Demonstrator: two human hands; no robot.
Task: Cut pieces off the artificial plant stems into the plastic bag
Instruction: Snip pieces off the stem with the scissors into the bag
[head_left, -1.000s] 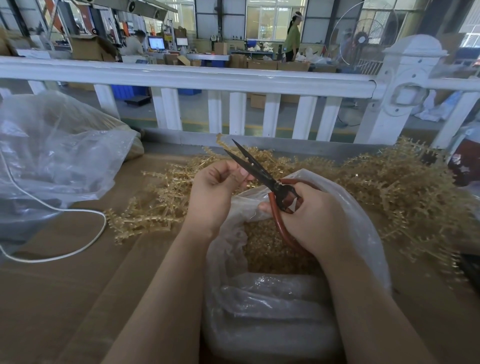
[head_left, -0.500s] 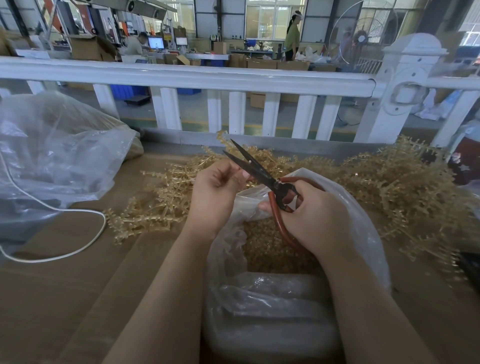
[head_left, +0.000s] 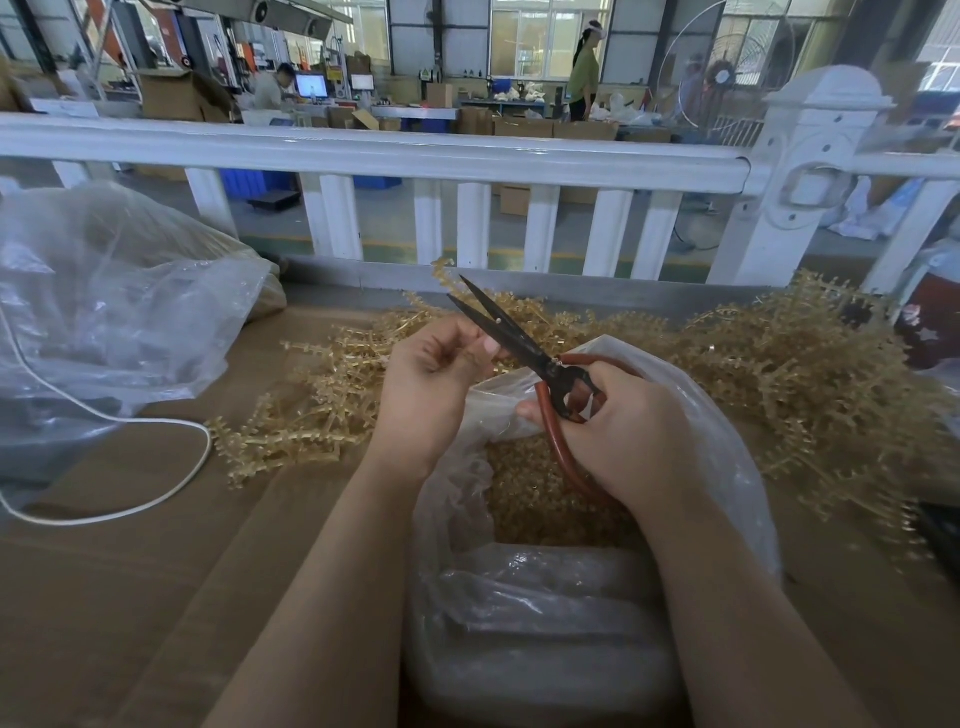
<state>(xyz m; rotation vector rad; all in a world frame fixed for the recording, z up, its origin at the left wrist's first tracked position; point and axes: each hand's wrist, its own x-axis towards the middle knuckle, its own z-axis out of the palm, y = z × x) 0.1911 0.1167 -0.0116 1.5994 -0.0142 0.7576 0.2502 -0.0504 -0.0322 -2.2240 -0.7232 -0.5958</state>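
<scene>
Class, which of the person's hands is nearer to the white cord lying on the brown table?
Left. The left hand is beside the white cord; the right hand, gripping red-handled scissors, is farther off.

Brown cardboard-covered table (head_left: 130, 597): golden plant stems (head_left: 779, 374) heaped, open plastic bag (head_left: 727, 467), second clear bag (head_left: 104, 312), white cord (head_left: 171, 488).

left hand (head_left: 434, 387): curled fingers hide whatever it pinches
scissors (head_left: 524, 345): lower handle loop behind right hand (head_left: 618, 431)
plastic bag (head_left: 727, 467): bottom cut off by frame edge
</scene>
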